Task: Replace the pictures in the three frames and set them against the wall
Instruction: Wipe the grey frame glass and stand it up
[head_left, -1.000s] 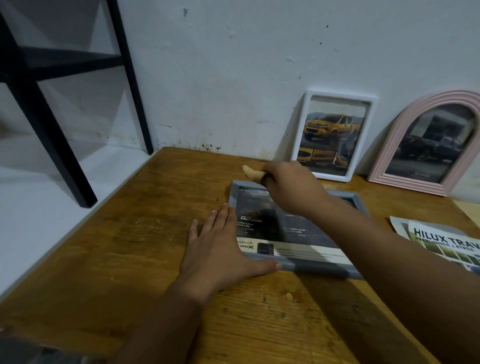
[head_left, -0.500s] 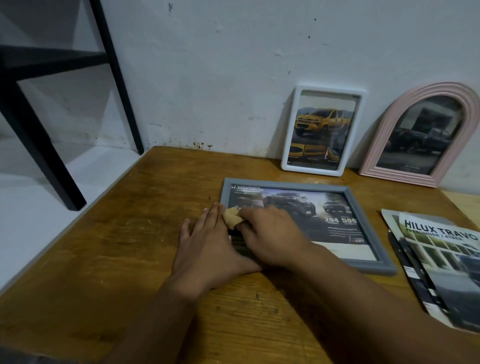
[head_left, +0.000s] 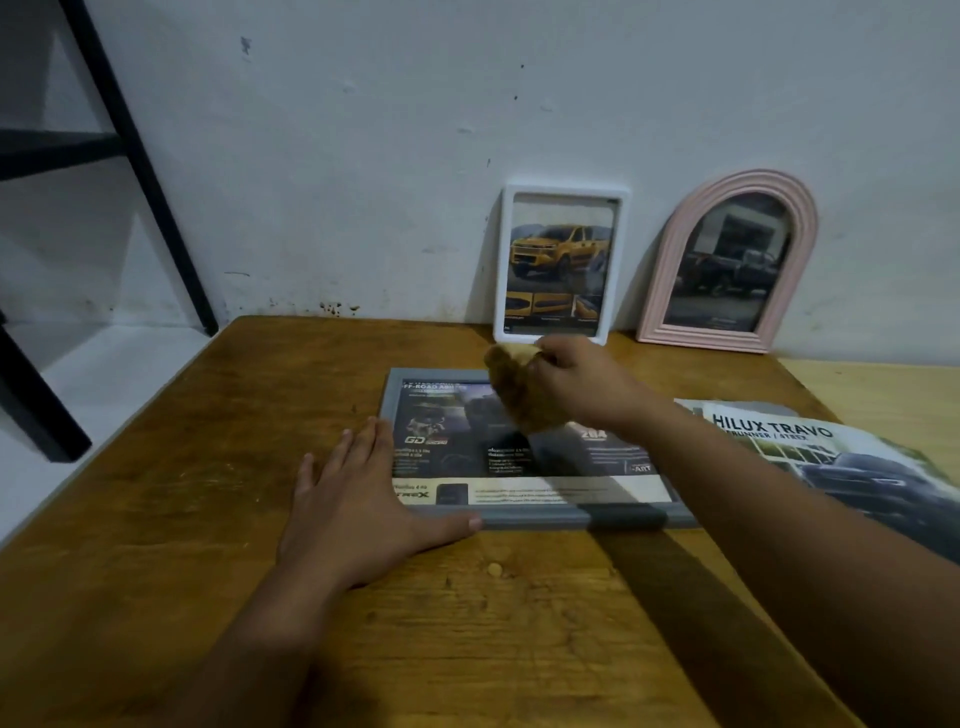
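The right hand (head_left: 576, 384) is clenching its grip around a tan cloth (head_left: 511, 392) over the grey frame (head_left: 519, 517), lying flat on the surface (head_left: 208, 467). The left hand (head_left: 358, 499), fingers released, is pressing the frame's corner. Wiping seems underway; next, likely standing it beside the white frame (head_left: 563, 189) and pink frame (head_left: 675, 260) leaning on the wall (head_left: 363, 156).

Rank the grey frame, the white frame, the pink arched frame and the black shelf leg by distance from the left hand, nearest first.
1. Grey frame: lying flat, touched by the left hand.
2. White frame: leaning on the wall behind.
3. Black shelf leg and pink arched frame, far left and far right: too close to call.
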